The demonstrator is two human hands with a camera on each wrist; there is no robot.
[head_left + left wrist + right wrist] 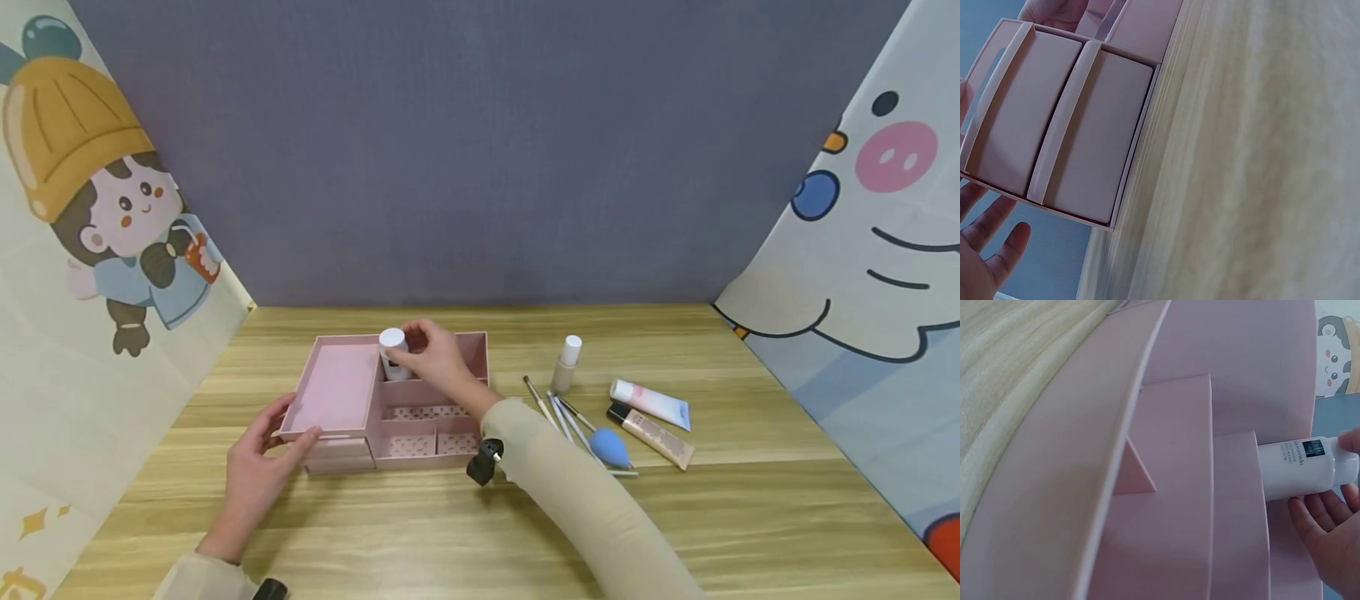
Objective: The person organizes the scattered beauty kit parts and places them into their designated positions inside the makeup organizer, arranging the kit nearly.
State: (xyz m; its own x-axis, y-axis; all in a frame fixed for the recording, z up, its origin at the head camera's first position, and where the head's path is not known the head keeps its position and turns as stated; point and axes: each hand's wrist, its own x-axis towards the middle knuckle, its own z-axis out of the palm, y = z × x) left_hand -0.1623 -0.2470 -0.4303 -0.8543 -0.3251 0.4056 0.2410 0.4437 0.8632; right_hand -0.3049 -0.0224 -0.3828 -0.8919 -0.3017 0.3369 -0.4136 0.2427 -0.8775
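A pink makeup organizer (333, 387) stands on the wooden table, with a flat raised top at its left and lower compartments at its right. Thumb and fingers of my left hand (258, 467) hold its front left corner, the thumb on the top edge and the fingers along the left side. Two drawer fronts (1085, 131) with lip handles show in the left wrist view. My right hand (438, 354) pinches a white bottle (1297, 467) with a dark label near its cap. That bottle is upright, its lower end behind the wall of the back compartment.
Right of the organizer stands a foundation bottle (566, 367) with a white cap. Several makeup brushes (573, 421), a blue sponge (610, 447), a white tube (652, 404) and a beige tube (656, 437) lie nearby. Grey fabric (480, 167) rises behind the table.
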